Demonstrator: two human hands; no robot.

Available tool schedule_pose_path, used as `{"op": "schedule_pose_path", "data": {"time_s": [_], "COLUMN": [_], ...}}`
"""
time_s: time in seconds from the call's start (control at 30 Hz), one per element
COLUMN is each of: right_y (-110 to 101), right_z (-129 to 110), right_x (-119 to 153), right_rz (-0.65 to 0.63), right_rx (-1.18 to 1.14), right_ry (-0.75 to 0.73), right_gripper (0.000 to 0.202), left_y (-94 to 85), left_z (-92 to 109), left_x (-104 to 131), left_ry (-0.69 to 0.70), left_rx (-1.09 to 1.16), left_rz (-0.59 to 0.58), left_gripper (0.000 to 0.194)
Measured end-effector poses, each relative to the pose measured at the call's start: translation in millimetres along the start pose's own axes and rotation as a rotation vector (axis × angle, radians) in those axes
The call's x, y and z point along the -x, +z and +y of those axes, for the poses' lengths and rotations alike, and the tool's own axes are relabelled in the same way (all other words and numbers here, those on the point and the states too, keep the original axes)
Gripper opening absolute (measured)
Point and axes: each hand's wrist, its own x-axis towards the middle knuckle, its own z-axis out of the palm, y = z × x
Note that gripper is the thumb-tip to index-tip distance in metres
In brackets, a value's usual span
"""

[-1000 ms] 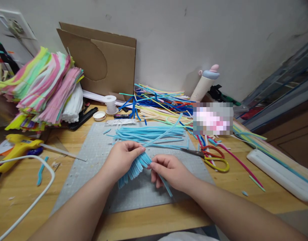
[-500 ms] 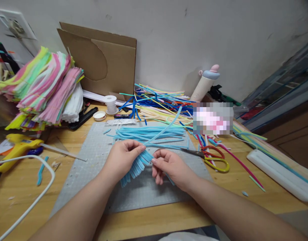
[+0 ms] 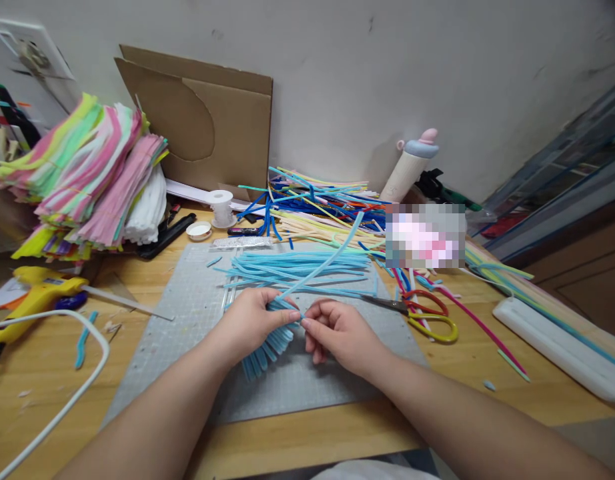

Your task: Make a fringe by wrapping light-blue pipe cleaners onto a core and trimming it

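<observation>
My left hand (image 3: pixel 255 323) is closed around a fan-shaped piece of light-blue pipe cleaners (image 3: pixel 267 350), whose folded strands hang below the fingers. One long blue pipe cleaner (image 3: pixel 332 253) sticks up from it towards the upper right. My right hand (image 3: pixel 340 333) pinches with thumb and index finger at the right edge of the piece, close to my left thumb tip; the pinched blue end is mostly hidden. Beyond the hands, a pile of loose blue pipe cleaners (image 3: pixel 297 267) lies on the grey cutting mat (image 3: pixel 172 360).
Scissors (image 3: pixel 432 327) with red and yellow handles lie to the right, by a white power strip (image 3: pixel 557 350). A yellow glue gun (image 3: pixel 42 287) and white cable (image 3: pixel 82 387) are on the left. Mixed pipe cleaners (image 3: pixel 327 213), cardboard (image 3: pixel 237 127) and a bottle (image 3: pixel 407 167) stand behind.
My left hand has shifted slightly and its thumb now lies flatter across the piece, nearly meeting my right fingertips. The blue fan has turned a little and moved down.
</observation>
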Motion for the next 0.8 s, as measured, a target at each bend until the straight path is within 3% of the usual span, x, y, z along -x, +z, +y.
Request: {"op": "schedule_pose_path", "data": {"time_s": [0.5, 0.7, 0.8], "right_y": [-3.6, -2.7, -5.2], "right_z": [-6.1, -4.9, -6.4], "right_x": [-1.8, -1.1, 0.0], "right_rz": [-0.031, 0.033, 0.036], "right_rx": [-0.069, 0.019, 0.076], "right_ry": [-0.006, -0.048, -0.053], "right_gripper": [0.035, 0.024, 0.019], "left_y": [1.6, 2.8, 1.1], "left_z": [-0.9, -4.1, -3.5], "left_x": [-0.1, -3.0, -3.4], "left_ry": [0.037, 0.089, 0.084], "left_rx": [0.16, -0.045, -0.022], "left_rz": [-0.018, 0.147, 0.148], "left_gripper": [0.027, 0.036, 0.04]}}
